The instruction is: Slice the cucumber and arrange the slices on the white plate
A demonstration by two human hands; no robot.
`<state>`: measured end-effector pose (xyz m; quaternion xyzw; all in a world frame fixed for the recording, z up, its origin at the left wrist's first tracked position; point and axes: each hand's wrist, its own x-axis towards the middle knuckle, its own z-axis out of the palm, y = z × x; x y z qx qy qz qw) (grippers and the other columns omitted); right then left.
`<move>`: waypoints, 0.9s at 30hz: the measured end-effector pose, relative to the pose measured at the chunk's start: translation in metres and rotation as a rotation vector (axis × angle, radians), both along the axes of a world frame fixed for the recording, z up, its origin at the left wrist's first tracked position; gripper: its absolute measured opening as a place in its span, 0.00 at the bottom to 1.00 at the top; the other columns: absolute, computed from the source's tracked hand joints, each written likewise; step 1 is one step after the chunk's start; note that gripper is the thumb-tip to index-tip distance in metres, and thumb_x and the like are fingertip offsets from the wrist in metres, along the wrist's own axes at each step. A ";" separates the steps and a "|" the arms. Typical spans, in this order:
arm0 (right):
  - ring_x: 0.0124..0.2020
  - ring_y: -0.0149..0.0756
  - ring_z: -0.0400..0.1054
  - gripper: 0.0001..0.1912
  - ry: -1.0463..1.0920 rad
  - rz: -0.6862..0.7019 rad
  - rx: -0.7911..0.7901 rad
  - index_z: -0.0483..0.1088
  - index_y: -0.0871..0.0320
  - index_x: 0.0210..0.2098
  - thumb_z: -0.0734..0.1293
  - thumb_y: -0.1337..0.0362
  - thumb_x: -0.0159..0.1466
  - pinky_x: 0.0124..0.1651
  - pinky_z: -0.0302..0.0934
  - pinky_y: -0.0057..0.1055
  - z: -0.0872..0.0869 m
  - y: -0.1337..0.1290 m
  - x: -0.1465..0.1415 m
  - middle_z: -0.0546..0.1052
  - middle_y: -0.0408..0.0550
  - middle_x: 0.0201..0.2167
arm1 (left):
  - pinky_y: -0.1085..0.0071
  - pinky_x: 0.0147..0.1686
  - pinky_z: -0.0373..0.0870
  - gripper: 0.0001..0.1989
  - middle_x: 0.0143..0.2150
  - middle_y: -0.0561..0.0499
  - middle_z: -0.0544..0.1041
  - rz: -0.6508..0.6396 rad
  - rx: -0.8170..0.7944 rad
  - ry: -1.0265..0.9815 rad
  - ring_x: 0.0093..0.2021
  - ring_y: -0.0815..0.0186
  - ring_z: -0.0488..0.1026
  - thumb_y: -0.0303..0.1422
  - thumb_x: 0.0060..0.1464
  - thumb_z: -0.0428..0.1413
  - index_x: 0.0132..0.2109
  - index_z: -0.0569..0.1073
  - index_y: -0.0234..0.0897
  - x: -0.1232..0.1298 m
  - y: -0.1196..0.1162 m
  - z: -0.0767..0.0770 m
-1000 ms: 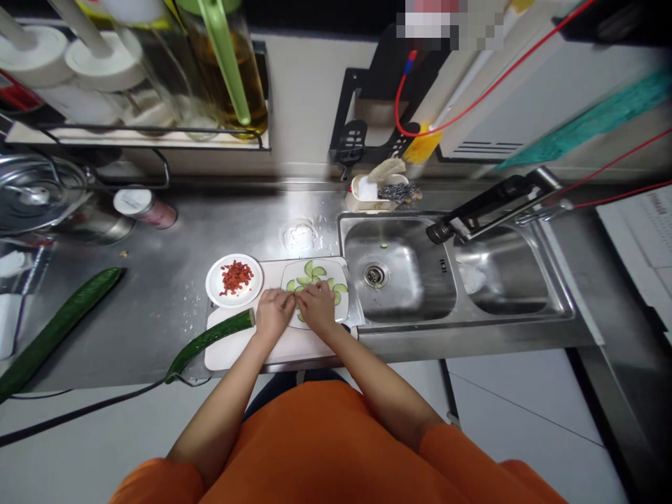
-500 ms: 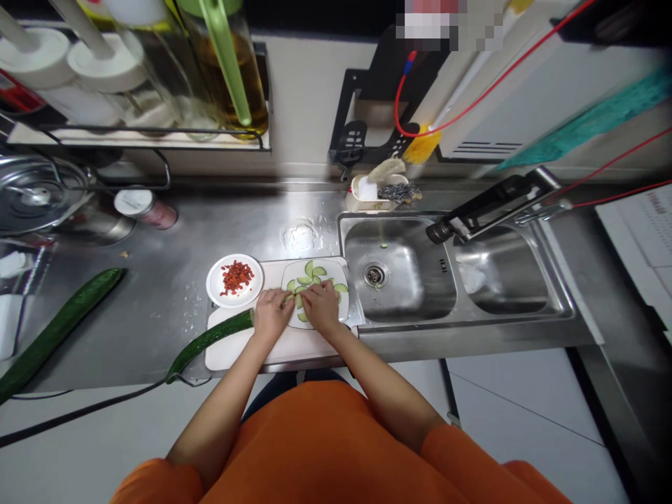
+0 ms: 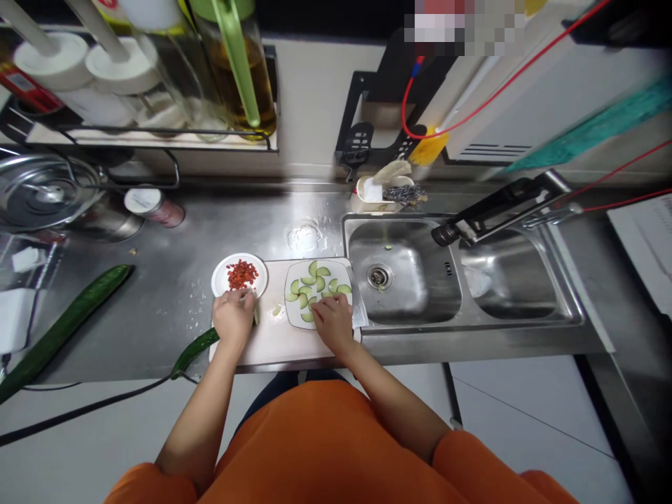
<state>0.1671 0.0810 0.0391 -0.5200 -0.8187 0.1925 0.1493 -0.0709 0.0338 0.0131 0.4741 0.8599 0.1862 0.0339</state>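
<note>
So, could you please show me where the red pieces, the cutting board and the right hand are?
Red pieces (image 3: pixel 242 274): head view, middle of the pile.
Cutting board (image 3: pixel 281 341): head view, bare part of its top.
Right hand (image 3: pixel 334 322): head view, back of the hand.

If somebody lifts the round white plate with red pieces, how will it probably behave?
The round plate would probably stay stiff, since its visible rim looks even. The red pieces might slide or scatter if it tilts, because they lie loose on it.
</note>
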 end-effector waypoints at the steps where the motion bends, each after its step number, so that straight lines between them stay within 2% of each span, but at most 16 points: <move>1: 0.44 0.41 0.57 0.09 -0.001 0.009 0.001 0.77 0.53 0.33 0.63 0.64 0.65 0.36 0.43 0.35 0.001 -0.002 0.000 0.75 0.47 0.32 | 0.61 0.44 0.64 0.14 0.33 0.42 0.77 0.025 -0.028 0.007 0.37 0.57 0.71 0.38 0.53 0.50 0.37 0.78 0.36 -0.004 0.003 -0.002; 9: 0.43 0.40 0.57 0.08 -0.019 0.032 0.014 0.76 0.52 0.34 0.64 0.64 0.65 0.39 0.45 0.34 0.009 -0.010 0.002 0.75 0.45 0.33 | 0.59 0.41 0.65 0.16 0.32 0.40 0.76 0.108 -0.119 0.010 0.36 0.54 0.70 0.39 0.50 0.51 0.35 0.79 0.35 -0.003 0.030 -0.009; 16: 0.43 0.40 0.57 0.08 -0.023 -0.003 -0.005 0.76 0.51 0.35 0.64 0.63 0.65 0.37 0.45 0.34 0.011 -0.006 0.012 0.75 0.46 0.33 | 0.61 0.43 0.65 0.13 0.30 0.44 0.77 0.033 -0.070 -0.011 0.35 0.57 0.71 0.38 0.50 0.51 0.33 0.79 0.37 -0.004 0.028 0.000; 18: 0.43 0.40 0.57 0.09 -0.016 -0.021 -0.009 0.77 0.52 0.34 0.64 0.63 0.65 0.37 0.45 0.33 0.010 0.000 0.015 0.75 0.46 0.33 | 0.62 0.44 0.65 0.13 0.32 0.44 0.78 -0.043 -0.006 -0.042 0.36 0.58 0.72 0.38 0.52 0.51 0.33 0.79 0.37 0.002 0.028 0.005; 21: 0.43 0.40 0.57 0.09 -0.009 -0.062 -0.007 0.77 0.52 0.34 0.64 0.63 0.65 0.38 0.46 0.34 0.009 0.013 0.017 0.75 0.47 0.32 | 0.62 0.45 0.66 0.13 0.34 0.45 0.78 -0.230 0.084 -0.108 0.36 0.59 0.72 0.37 0.55 0.51 0.34 0.79 0.37 0.020 0.033 0.013; 24: 0.44 0.42 0.56 0.09 -0.025 -0.089 -0.010 0.78 0.51 0.36 0.64 0.62 0.65 0.38 0.46 0.35 0.009 0.032 0.014 0.75 0.48 0.34 | 0.62 0.46 0.65 0.12 0.35 0.46 0.78 -0.435 0.086 -0.163 0.37 0.60 0.71 0.35 0.57 0.51 0.37 0.79 0.38 0.042 0.049 0.018; 27: 0.46 0.43 0.56 0.09 -0.076 -0.083 -0.030 0.77 0.50 0.39 0.64 0.61 0.65 0.38 0.46 0.35 0.009 0.052 0.009 0.75 0.48 0.36 | 0.62 0.44 0.65 0.11 0.35 0.47 0.77 -0.587 0.034 -0.178 0.38 0.60 0.70 0.34 0.56 0.52 0.37 0.79 0.39 0.060 0.071 0.018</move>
